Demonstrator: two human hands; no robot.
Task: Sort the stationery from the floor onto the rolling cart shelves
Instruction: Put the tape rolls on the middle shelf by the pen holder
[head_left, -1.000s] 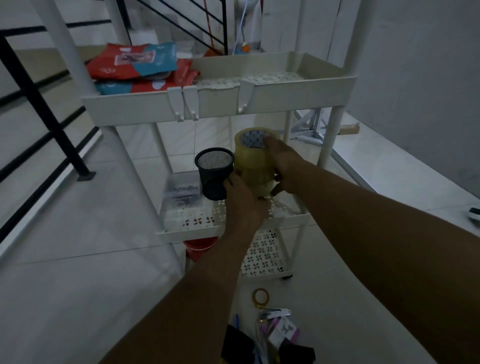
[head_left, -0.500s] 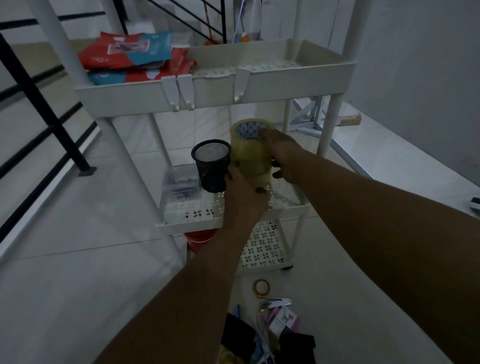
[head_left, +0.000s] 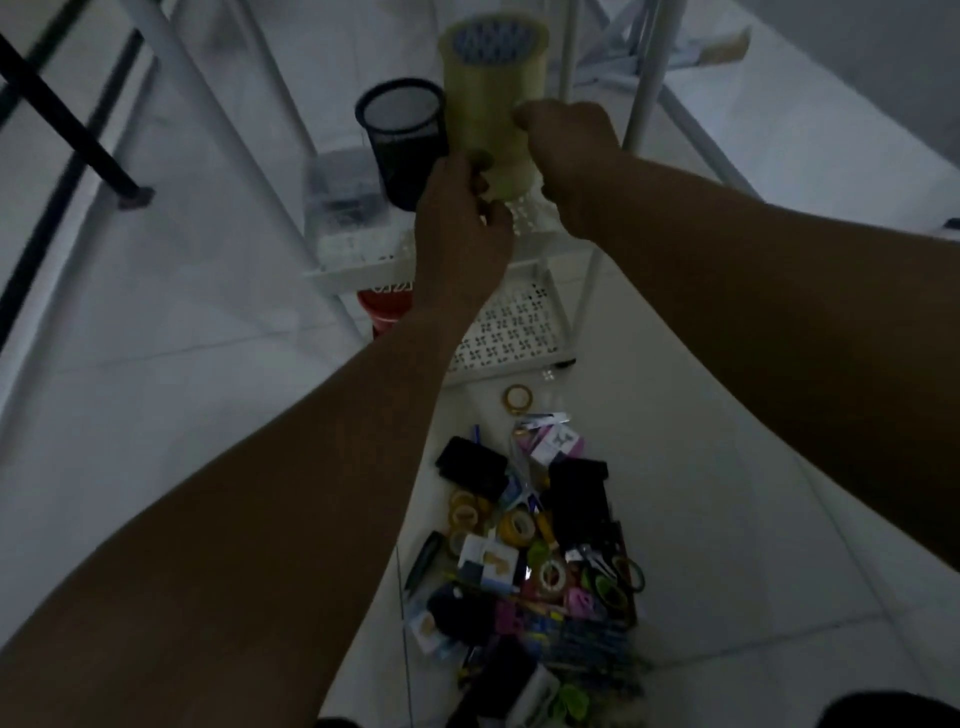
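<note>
Yellowish, see-through packing tape, stacked as a tall upright column of rolls (head_left: 491, 98), stands on the middle shelf (head_left: 363, 267) of a white rolling cart, seen from a head cam looking down in dim light. Both hands are on the stack. The left hand (head_left: 460, 228) is at its base, fingers curled round the bottom roll w/ thumb toward the camera. The right hand (head_left: 569, 148) is against the stack's right side a bit higher up, fingers bent round the rolls; exact fingertip contact is hidden behind the tape. Just left of the stack, touching or nearly so, is a black mesh pen cup (head_left: 402, 137), upright, mouth open to the top. Left of that, on the same shelf, sits a clear plastic box (head_left: 343, 195) w/ small dark bits inside, too blurred to name. Below the middle shelf a red container (head_left: 384, 314) shows on the lower shelf (head_left: 514, 332), whose perforated white floor is visible to the right. On the pale tiled floor in front of the cart lies a lone small tape ring (head_left: 518, 399), and nearer the camera a jumbled pile of stationery (head_left: 535, 561): several small tape rolls, black cases, scissors w/ green handles, pens, cards. A black railing post (head_left: 67, 117) crosses the upper left.
</note>
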